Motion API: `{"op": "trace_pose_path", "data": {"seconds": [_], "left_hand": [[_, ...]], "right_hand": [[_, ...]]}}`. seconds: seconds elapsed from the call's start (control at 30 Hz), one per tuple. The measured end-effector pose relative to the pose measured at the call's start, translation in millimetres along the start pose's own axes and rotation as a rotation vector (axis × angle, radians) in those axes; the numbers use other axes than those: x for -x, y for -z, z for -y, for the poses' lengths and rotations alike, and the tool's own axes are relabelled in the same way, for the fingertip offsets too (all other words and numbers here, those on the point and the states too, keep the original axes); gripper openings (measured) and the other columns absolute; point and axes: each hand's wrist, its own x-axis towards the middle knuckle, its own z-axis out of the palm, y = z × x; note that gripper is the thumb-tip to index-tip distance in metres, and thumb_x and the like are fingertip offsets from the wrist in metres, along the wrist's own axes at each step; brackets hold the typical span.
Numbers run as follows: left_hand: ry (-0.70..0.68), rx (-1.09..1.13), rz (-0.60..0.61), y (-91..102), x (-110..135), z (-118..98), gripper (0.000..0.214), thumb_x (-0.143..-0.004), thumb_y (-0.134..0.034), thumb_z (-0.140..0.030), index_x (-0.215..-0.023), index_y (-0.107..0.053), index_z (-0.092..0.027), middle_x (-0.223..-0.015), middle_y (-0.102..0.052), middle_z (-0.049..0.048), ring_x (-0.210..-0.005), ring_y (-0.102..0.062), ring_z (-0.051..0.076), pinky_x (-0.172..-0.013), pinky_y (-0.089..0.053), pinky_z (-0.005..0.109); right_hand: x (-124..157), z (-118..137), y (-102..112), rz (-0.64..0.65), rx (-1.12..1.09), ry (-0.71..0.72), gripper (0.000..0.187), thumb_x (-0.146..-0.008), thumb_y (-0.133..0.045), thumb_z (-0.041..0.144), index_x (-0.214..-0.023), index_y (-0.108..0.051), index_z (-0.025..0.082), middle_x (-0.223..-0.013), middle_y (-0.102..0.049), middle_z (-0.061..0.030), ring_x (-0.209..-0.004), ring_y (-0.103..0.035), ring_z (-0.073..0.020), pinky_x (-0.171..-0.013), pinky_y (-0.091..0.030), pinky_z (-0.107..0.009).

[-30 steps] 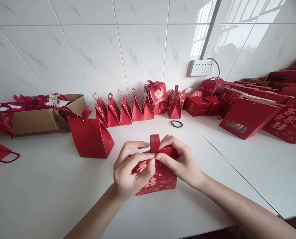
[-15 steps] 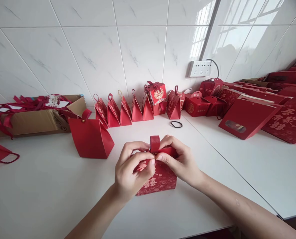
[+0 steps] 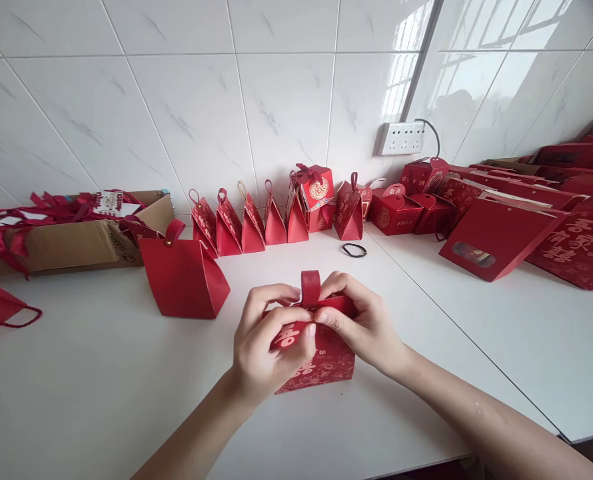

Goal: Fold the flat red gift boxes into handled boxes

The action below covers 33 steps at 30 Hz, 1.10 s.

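- The patterned red box stands upright on the counter right in front of me, between my two hands, pale lettering and floral line work on its near face.
- A dark red strap loops up from the middle of its top edge.
- My left hand is clamped on that top edge, fingers reaching over both sides of it just left of the strap.
- My right hand grips the edge on the other side, thumb in front, fingers behind; its thumb tip meets my left fingertips below the strap.
- Near my left hand, a plain red box stands by itself.
- Beyond my hands lies a black band.
- Farther back, five slim looped boxes stand in a row near the tiled wall.
- Far left, a cardboard carton holds red ribbons.
- On the right, a windowed red box leans before other red packaging.
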Motion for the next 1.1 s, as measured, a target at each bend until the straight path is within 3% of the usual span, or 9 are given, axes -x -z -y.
{"op": "trace_pose_path", "data": {"seconds": [0.33, 0.63, 0.9, 1.1], "left_hand": [[-0.014, -0.028, -0.008, 1.4, 0.4, 1.5, 0.010, -0.084, -0.062, -0.008, -0.084, -0.063, -0.019, -0.096, -0.057, 0.0042, -0.081, -0.064, 0.013, -0.065, -0.058, 0.024], [-0.008, -0.049, -0.010, 1.1, 0.2, 0.9, 0.011, -0.084, -0.062, -0.009, -0.081, -0.063, -0.019, -0.095, -0.056, 0.0032, -0.075, -0.061, 0.011, -0.057, -0.055, 0.021], [-0.006, -0.093, -0.003, 3.2, 0.3, 1.8, 0.016, -0.088, -0.061, -0.022, -0.072, -0.059, -0.021, -0.090, -0.055, 0.0027, -0.070, -0.060, 0.011, -0.053, -0.053, 0.025], [-0.009, -0.085, 0.023, 2.5, 0.2, 2.6, 0.016, -0.084, -0.061, -0.016, -0.070, -0.056, -0.020, -0.093, -0.056, 0.0030, -0.069, -0.060, 0.011, -0.050, -0.050, 0.023]], "right_hand": [[0.1, 0.8, 0.2, 0.001, 0.009, 0.007, 0.025, -0.086, -0.067, 0.044, -0.079, -0.059, 0.022, -0.074, -0.062, 0.0008, -0.063, -0.058, -0.0123, -0.061, -0.049, -0.026], [-0.6, 0.2, -0.4, -0.003, 0.029, 0.009, 0.025, -0.087, -0.067, 0.044, -0.079, -0.058, 0.022, -0.074, -0.062, 0.0006, -0.063, -0.057, -0.0125, -0.061, -0.049, -0.026], [0.5, -0.2, -1.1, -0.009, 0.057, 0.011, 0.027, -0.083, -0.071, 0.045, -0.078, -0.058, 0.022, -0.073, -0.062, 0.0010, -0.063, -0.057, -0.0132, -0.060, -0.048, -0.027], [1.2, 0.3, -1.9, -0.027, 0.083, 0.016, 0.027, -0.083, -0.071, 0.044, -0.078, -0.057, 0.022, -0.074, -0.062, 0.0004, -0.062, -0.057, -0.0131, -0.059, -0.048, -0.026]]}}
